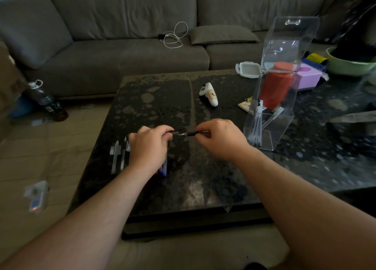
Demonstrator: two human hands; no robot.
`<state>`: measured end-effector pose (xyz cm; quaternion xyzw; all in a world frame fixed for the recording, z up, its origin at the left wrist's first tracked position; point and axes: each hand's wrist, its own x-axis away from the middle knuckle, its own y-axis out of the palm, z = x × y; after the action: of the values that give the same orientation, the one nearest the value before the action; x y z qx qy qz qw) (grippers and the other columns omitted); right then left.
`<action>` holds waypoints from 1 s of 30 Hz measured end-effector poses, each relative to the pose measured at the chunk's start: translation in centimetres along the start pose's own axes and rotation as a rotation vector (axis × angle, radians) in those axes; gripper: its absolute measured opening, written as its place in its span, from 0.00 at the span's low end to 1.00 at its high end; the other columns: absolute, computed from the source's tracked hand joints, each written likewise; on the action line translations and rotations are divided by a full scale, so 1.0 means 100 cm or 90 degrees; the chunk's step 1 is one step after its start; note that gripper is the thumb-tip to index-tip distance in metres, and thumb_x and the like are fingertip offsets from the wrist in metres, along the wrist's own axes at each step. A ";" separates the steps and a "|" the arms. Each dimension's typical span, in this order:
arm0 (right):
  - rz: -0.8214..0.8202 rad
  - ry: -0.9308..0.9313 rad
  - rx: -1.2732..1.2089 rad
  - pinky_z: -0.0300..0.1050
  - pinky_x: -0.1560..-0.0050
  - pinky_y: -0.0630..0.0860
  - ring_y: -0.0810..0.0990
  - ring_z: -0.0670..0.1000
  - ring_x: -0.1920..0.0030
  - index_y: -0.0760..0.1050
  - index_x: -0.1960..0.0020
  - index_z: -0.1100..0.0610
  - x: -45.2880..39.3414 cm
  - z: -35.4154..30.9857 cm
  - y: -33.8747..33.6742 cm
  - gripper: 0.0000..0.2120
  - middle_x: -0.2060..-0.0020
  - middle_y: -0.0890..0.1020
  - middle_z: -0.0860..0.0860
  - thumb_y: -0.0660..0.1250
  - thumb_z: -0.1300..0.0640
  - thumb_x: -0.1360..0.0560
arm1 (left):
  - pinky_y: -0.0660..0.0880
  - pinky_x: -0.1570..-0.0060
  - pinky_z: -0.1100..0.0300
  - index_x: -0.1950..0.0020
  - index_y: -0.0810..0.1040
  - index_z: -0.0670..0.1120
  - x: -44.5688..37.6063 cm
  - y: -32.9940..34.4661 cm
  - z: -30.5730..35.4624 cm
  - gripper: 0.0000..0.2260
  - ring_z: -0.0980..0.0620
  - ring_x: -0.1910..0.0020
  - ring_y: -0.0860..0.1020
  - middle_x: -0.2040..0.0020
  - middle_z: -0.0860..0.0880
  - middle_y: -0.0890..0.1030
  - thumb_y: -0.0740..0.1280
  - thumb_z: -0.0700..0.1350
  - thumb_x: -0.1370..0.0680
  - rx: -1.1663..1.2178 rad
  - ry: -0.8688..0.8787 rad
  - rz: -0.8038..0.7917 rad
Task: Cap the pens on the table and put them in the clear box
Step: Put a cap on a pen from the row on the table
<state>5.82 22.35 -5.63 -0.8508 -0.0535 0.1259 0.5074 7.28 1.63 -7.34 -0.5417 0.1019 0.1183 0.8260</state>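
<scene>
One sofa (126, 35), grey, across the whole back, a white cable (175, 35) coiled on its seat and a cushion (222, 33) just right of that. In front, a dark speckled table (193, 178) filling the middle. At its right, a clear box (270, 127), tall, upright, lid tipped open; several capped pens (257, 127) leaning inside at the bottom. Behind the box, seen through it, a red jar (277, 86); beside that a lilac block (309, 76) and a small open white case (248, 69). Far right, a green bowl (350, 65). Near the table's centre, a white controller (209, 93), well apart from the hands.

Both forearms in from the bottom edge. Left hand (149, 147) closed, a dark cap (176, 131) pinched at the fingertips and pointing right. Right hand (219, 139) closed on a black pen (194, 133), tip pointing left. Cap and tip nearly meeting above the table, between the two hands; not yet joined, as far as the blur allows.

Under and left of the left hand, loose pens (118, 155) on the table, pale-barrelled, roughly side by side; one with a blue end (164, 173) poking out below the wrist. Capped or not: cannot tell.

On the floor at left, a dark bottle (46, 101) and a small pale gadget (36, 194).
</scene>
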 end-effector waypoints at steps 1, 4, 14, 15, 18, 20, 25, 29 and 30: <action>0.005 -0.001 0.000 0.52 0.51 0.80 0.79 0.48 0.51 0.83 0.45 0.39 0.000 0.000 0.000 0.09 0.54 0.81 0.44 0.65 0.46 0.22 | 0.69 0.43 0.48 0.37 0.81 0.60 0.000 0.000 0.000 0.11 0.53 0.48 0.70 0.56 0.61 0.76 0.60 0.51 0.14 0.003 -0.003 0.001; 0.020 -0.001 -0.008 0.51 0.51 0.80 0.79 0.48 0.51 0.83 0.44 0.40 -0.001 0.001 -0.001 0.10 0.53 0.81 0.45 0.66 0.47 0.21 | 0.69 0.43 0.48 0.36 0.81 0.60 -0.001 -0.001 -0.001 0.12 0.55 0.49 0.67 0.57 0.63 0.77 0.59 0.51 0.14 0.008 -0.008 -0.001; -0.005 -0.045 0.028 0.51 0.51 0.80 0.78 0.47 0.51 0.82 0.44 0.41 0.000 -0.003 0.005 0.08 0.55 0.80 0.44 0.67 0.44 0.20 | 0.68 0.41 0.49 0.31 0.78 0.59 0.004 -0.007 0.012 0.14 0.50 0.40 0.73 0.42 0.56 0.82 0.62 0.51 0.15 -0.024 0.066 -0.077; 0.001 -0.058 0.035 0.50 0.52 0.79 0.79 0.48 0.51 0.82 0.44 0.41 0.001 -0.003 0.004 0.08 0.55 0.80 0.44 0.67 0.43 0.20 | 0.69 0.41 0.48 0.31 0.79 0.59 0.003 -0.007 0.012 0.13 0.49 0.41 0.74 0.43 0.55 0.83 0.63 0.50 0.15 -0.032 0.078 -0.073; 0.071 -0.099 0.075 0.47 0.59 0.72 0.79 0.51 0.52 0.82 0.46 0.44 0.005 -0.010 0.008 0.09 0.56 0.79 0.46 0.67 0.43 0.20 | 0.72 0.45 0.48 0.35 0.83 0.54 0.001 -0.003 0.009 0.12 0.47 0.44 0.76 0.47 0.52 0.86 0.66 0.46 0.17 -0.024 0.118 -0.036; 0.105 -0.106 0.085 0.47 0.61 0.69 0.79 0.51 0.53 0.82 0.47 0.46 0.007 -0.014 0.011 0.09 0.56 0.79 0.46 0.66 0.43 0.19 | 0.73 0.47 0.50 0.36 0.85 0.50 -0.001 -0.004 0.009 0.12 0.45 0.46 0.78 0.49 0.48 0.86 0.68 0.43 0.18 0.016 0.104 -0.010; 0.084 -0.081 0.071 0.53 0.53 0.73 0.79 0.53 0.48 0.79 0.46 0.44 0.010 -0.014 0.016 0.08 0.53 0.80 0.45 0.65 0.42 0.19 | 0.74 0.42 0.53 0.34 0.83 0.53 0.007 -0.009 0.014 0.13 0.49 0.43 0.77 0.47 0.50 0.83 0.67 0.44 0.17 0.041 0.053 -0.029; 0.066 -0.084 0.154 0.54 0.50 0.61 0.72 0.53 0.43 0.77 0.46 0.42 0.014 -0.015 0.012 0.09 0.50 0.81 0.43 0.61 0.40 0.18 | 0.74 0.41 0.52 0.35 0.83 0.53 0.012 -0.011 0.020 0.12 0.48 0.43 0.77 0.47 0.50 0.82 0.68 0.46 0.17 0.062 0.069 -0.043; 0.066 -0.087 0.154 0.53 0.51 0.62 0.71 0.53 0.43 0.77 0.45 0.43 0.014 -0.017 0.010 0.10 0.50 0.81 0.44 0.61 0.41 0.18 | 0.73 0.43 0.54 0.34 0.83 0.53 0.012 -0.010 0.021 0.12 0.48 0.43 0.77 0.48 0.51 0.80 0.68 0.47 0.17 0.074 0.072 -0.043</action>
<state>7.56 20.75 -5.97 -0.7746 -0.0283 0.2151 0.5940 8.83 3.27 -6.00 -0.5019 0.1365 0.0536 0.8524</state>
